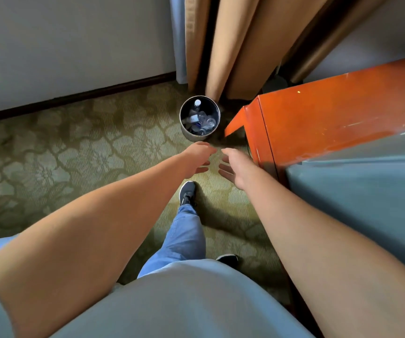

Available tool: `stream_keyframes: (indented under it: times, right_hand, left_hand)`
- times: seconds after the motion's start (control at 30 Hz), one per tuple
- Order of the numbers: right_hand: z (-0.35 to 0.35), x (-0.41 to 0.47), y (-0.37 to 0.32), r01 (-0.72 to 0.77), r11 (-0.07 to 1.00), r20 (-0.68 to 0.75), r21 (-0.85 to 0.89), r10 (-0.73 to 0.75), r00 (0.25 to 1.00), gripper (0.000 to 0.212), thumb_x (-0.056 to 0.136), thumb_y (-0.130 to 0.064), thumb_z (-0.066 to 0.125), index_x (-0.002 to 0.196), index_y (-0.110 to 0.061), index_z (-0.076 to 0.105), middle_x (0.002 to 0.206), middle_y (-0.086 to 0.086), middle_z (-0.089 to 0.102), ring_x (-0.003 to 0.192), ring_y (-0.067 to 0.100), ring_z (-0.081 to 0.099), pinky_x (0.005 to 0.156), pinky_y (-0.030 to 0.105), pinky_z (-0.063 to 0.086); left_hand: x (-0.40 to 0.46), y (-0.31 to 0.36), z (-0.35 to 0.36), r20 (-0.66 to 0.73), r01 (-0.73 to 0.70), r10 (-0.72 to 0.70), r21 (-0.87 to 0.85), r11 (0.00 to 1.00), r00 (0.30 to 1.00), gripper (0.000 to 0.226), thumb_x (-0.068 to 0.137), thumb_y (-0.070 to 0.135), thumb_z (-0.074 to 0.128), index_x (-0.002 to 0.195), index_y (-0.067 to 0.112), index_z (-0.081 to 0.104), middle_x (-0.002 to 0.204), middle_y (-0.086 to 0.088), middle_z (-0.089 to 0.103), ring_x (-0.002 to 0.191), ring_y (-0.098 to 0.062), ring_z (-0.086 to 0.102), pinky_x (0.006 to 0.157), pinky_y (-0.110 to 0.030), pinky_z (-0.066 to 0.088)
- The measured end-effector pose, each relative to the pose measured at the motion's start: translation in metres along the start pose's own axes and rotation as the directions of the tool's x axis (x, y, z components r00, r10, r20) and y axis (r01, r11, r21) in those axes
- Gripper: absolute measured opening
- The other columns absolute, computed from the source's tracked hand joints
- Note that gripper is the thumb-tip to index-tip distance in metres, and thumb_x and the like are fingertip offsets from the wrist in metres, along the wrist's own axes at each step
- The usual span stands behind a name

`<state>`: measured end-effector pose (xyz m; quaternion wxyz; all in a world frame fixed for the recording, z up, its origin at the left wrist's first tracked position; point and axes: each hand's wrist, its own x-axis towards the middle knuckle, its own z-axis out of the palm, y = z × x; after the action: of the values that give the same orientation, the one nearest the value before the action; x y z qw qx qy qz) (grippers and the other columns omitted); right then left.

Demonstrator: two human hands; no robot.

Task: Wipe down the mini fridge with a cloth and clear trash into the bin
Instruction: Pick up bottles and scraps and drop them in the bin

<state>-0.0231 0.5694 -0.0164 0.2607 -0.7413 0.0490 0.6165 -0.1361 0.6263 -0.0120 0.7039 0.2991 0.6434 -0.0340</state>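
Note:
A round dark metal bin [185, 132] stands on the carpet by the curtain, with several clear plastic bottles [200, 118] inside. My left hand [197, 158] and my right hand [236, 167] reach forward side by side just short of the bin, above the floor. Both are empty, with fingers spread and palms facing each other. No cloth is in view. An orange-red cabinet [318, 123] stands at the right, its door [235, 121] ajar toward the bin. Whether the fridge is in it is hidden.
A grey-blue surface [367, 181] covers the near part of the cabinet at the right. Tan curtains [233, 45] hang behind the bin and a white wall [62, 45] runs along the left. The floor is green floral carpet [74, 154]. My feet stand below my hands.

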Motion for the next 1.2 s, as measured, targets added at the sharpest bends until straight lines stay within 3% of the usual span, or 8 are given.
stream_keyframes:
  times: [0.17, 0.43, 0.67, 0.83, 0.93, 1.0, 1.1, 1.2]
  right_hand:
    - [-0.050, -0.048, 0.057, 0.050, 0.997, 0.002, 0.066, -0.050, 0.999, 0.019, 0.100, -0.030, 0.058, 0.115, -0.020, 0.063, 0.118, 0.002, 0.064, 0.099, 0.018, 0.067, 0.073, 0.029, 0.060]
    - [-0.158, -0.130, 0.197, 0.086, 0.969, -0.022, 0.230, -0.083, 0.996, 0.013, 0.099, -0.028, 0.058, 0.098, -0.020, 0.068, 0.097, -0.001, 0.071, 0.092, 0.019, 0.069, 0.075, 0.031, 0.060]
    - [-0.247, -0.178, 0.304, 0.120, 0.937, -0.079, 0.328, -0.099, 0.992, 0.014, 0.097, -0.034, 0.059, 0.094, -0.022, 0.066, 0.100, 0.001, 0.067, 0.085, 0.017, 0.065, 0.065, 0.029, 0.053]
    - [-0.297, -0.200, 0.353, 0.122, 0.861, -0.094, 0.494, -0.086, 0.992, 0.029, 0.096, -0.031, 0.061, 0.119, -0.016, 0.069, 0.118, 0.004, 0.072, 0.104, 0.023, 0.068, 0.084, 0.032, 0.057]
    - [-0.327, -0.213, 0.376, 0.124, 0.808, -0.106, 0.575, -0.076, 0.991, 0.018, 0.096, -0.022, 0.061, 0.107, -0.010, 0.070, 0.104, 0.005, 0.073, 0.129, 0.030, 0.059, 0.106, 0.038, 0.051]
    - [-0.344, -0.220, 0.391, 0.133, 0.757, -0.130, 0.640, -0.064, 0.989, 0.018, 0.098, -0.020, 0.060, 0.109, -0.009, 0.068, 0.107, 0.006, 0.071, 0.128, 0.032, 0.060, 0.107, 0.040, 0.050]
    - [-0.368, -0.219, 0.410, 0.152, 0.711, -0.157, 0.686, -0.059, 0.986, 0.029, 0.100, -0.016, 0.054, 0.126, -0.006, 0.064, 0.120, 0.012, 0.070, 0.102, 0.023, 0.064, 0.101, 0.036, 0.052]
    - [-0.394, -0.212, 0.421, 0.168, 0.674, -0.187, 0.719, -0.045, 0.981, 0.031, 0.101, -0.011, 0.049, 0.128, -0.005, 0.062, 0.128, 0.017, 0.066, 0.109, 0.023, 0.064, 0.091, 0.033, 0.053]
  left_hand:
    - [-0.051, -0.046, 0.052, 0.034, -0.059, 0.056, 0.103, 0.993, 0.998, 0.027, 0.097, 0.023, 0.056, 0.124, 0.019, 0.057, 0.118, -0.002, 0.060, 0.100, -0.020, 0.059, 0.093, -0.035, 0.053]
    - [-0.138, -0.155, 0.165, 0.157, -0.089, 0.049, 0.259, 0.962, 0.986, 0.025, 0.094, 0.026, 0.055, 0.114, 0.015, 0.064, 0.113, -0.001, 0.068, 0.091, -0.018, 0.066, 0.093, -0.035, 0.055]
    - [-0.198, -0.229, 0.261, 0.277, -0.187, 0.062, 0.452, 0.872, 0.959, 0.015, 0.087, 0.028, 0.062, 0.100, 0.020, 0.065, 0.099, 0.003, 0.070, 0.087, -0.015, 0.067, 0.093, -0.034, 0.056]
    - [-0.225, -0.260, 0.322, 0.322, -0.228, 0.039, 0.575, 0.786, 0.946, 0.026, 0.093, 0.024, 0.056, 0.115, 0.016, 0.066, 0.111, 0.000, 0.073, 0.095, -0.016, 0.069, 0.093, -0.033, 0.053]
    - [-0.238, -0.276, 0.353, 0.344, -0.253, 0.026, 0.633, 0.732, 0.938, 0.026, 0.094, 0.024, 0.054, 0.116, 0.014, 0.065, 0.117, 0.000, 0.072, 0.098, -0.016, 0.070, 0.086, -0.031, 0.052]
    - [-0.244, -0.287, 0.372, 0.370, -0.272, 0.008, 0.668, 0.693, 0.929, 0.027, 0.095, 0.025, 0.053, 0.116, 0.014, 0.066, 0.116, 0.002, 0.072, 0.104, -0.018, 0.070, 0.079, -0.029, 0.051]
    - [-0.250, -0.298, 0.401, 0.399, -0.274, -0.046, 0.705, 0.654, 0.916, 0.023, 0.096, 0.027, 0.048, 0.107, 0.019, 0.068, 0.104, 0.008, 0.075, 0.084, -0.014, 0.068, 0.066, -0.025, 0.047]
    - [-0.249, -0.305, 0.432, 0.411, -0.269, -0.081, 0.722, 0.638, 0.908, 0.019, 0.096, 0.028, 0.048, 0.093, 0.023, 0.066, 0.082, 0.010, 0.073, 0.070, -0.011, 0.062, 0.061, -0.022, 0.044]
